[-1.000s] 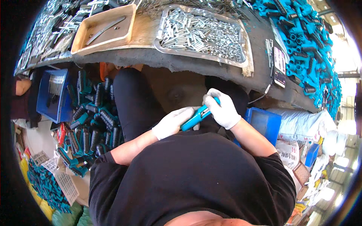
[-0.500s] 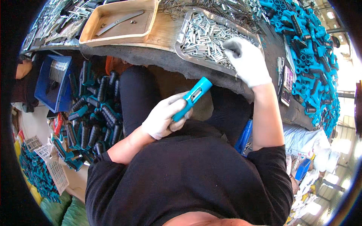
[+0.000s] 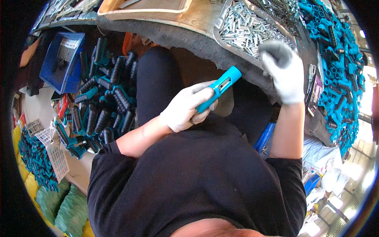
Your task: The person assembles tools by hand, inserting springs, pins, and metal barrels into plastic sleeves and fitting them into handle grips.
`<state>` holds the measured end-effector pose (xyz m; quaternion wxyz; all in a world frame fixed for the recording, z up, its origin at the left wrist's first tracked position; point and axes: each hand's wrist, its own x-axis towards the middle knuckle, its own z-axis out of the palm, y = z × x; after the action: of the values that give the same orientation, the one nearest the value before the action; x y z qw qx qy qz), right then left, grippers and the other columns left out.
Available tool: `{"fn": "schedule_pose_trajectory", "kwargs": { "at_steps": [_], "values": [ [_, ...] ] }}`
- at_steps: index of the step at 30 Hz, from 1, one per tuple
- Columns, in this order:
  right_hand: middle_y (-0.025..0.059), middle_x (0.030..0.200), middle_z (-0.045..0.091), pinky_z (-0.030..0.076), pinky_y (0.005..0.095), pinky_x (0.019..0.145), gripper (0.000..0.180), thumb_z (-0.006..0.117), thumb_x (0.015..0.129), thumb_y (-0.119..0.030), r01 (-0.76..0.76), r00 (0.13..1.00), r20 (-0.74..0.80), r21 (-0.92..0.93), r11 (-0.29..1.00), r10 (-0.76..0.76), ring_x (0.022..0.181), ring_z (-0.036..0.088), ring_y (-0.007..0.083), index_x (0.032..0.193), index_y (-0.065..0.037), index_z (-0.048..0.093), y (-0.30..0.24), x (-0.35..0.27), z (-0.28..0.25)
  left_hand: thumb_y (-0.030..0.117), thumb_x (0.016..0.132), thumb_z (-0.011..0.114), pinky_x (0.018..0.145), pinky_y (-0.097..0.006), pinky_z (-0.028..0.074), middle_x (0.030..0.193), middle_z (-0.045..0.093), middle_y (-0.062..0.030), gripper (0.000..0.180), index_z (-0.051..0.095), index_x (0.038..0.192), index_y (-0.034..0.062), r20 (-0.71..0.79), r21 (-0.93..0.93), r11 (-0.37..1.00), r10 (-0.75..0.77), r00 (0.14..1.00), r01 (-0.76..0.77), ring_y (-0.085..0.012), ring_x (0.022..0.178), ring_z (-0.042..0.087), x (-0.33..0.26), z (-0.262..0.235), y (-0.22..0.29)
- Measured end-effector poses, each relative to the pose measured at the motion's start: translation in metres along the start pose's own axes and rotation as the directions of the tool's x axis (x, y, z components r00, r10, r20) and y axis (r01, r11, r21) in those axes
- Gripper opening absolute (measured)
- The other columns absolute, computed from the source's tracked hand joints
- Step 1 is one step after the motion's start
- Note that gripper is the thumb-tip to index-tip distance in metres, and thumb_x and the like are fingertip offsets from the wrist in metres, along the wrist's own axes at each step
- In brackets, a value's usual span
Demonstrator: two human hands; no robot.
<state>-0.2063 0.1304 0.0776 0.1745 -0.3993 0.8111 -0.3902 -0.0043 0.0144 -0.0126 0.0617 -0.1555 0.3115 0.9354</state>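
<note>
My left hand (image 3: 183, 108), in a white glove, is closed round a teal tube-shaped part (image 3: 227, 80). The part tilts up to the right, and a long slot in its side shows metal inside. My right hand (image 3: 284, 73), gloved in white with grey on the fingers, is over the near right edge of a metal tray (image 3: 233, 48). Its fingers are curled together and slightly blurred; whatever is between them is hidden. Short silvery pins (image 3: 244, 29) fill the tray in a loose heap.
A tan tray (image 3: 142, 15) sits left of the pins. Many teal parts (image 3: 339, 83) are piled on the right, beyond a phone (image 3: 314, 94). Black-gripped teal pieces (image 3: 104, 102) lie heaped at lower left by a blue bin (image 3: 73, 81). The bench edge (image 3: 189, 43) is ragged.
The right hand has drawn back from the pins to the tray's near right edge. The left hand still grips the teal part. The whole view has shifted, with the bench higher in the picture.
</note>
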Motion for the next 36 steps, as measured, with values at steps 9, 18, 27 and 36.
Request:
{"fn": "schedule_pose_trajectory", "kwargs": {
  "at_steps": [9,18,27,36],
  "values": [
    [0.0062,0.087,0.067,0.048,0.0224,0.067,0.011,0.066,0.084,-0.004,-0.134,0.989,0.091,0.192,0.972,0.118,0.078,0.061,0.0099,0.093,0.002,0.064,0.009,-0.067,0.044,0.033,0.094,0.051,0.037,-0.019,0.026,0.081,0.052,-0.0023,0.052,0.04,0.136,0.0045,-0.004,0.096,0.995,-0.014,1.0,0.014,-0.0042,0.042,0.034,0.001,0.013,-0.007],
    [0.0116,0.076,0.06,0.048,0.0301,0.06,0.015,0.067,0.076,0.004,0.353,0.93,-0.062,-0.128,0.927,-0.363,0.067,0.061,0.0218,0.089,-0.003,0.065,0.022,-0.088,0.056,0.036,0.094,0.053,0.038,-0.02,0.026,0.067,0.046,0.0022,0.057,0.04,0.137,0.0024,-0.073,0.221,0.975,0.036,0.997,-0.02,-0.0045,0.043,0.035,-0.006,0.026,-0.019],
    [0.0033,0.092,0.053,0.043,0.0222,0.069,0.024,0.072,0.076,0.001,0.011,0.964,-0.235,0.502,0.865,0.124,0.08,0.051,0.0093,0.094,-0.005,0.057,0.038,-0.119,0.063,0.029,0.096,0.047,0.043,-0.019,0.031,0.073,0.052,-0.0002,0.044,0.05,0.132,0.0031,-0.085,0.294,0.952,-0.068,0.994,0.09,-0.0035,0.048,0.039,-0.008,0.033,-0.021],
    [0.0087,0.096,0.054,0.05,0.0294,0.076,0.071,0.074,0.073,0.002,0.151,0.918,-0.391,0.504,0.851,0.068,0.085,0.056,0.0156,0.131,-0.01,0.036,0.035,-0.105,0.042,0.038,0.095,0.048,0.04,-0.02,0.029,0.073,0.054,-0.0029,0.054,0.046,0.133,0.0003,-0.025,0.374,0.927,0.037,0.999,-0.025,-0.0048,0.045,0.039,0.0,0.046,-0.015]
  ]
}}
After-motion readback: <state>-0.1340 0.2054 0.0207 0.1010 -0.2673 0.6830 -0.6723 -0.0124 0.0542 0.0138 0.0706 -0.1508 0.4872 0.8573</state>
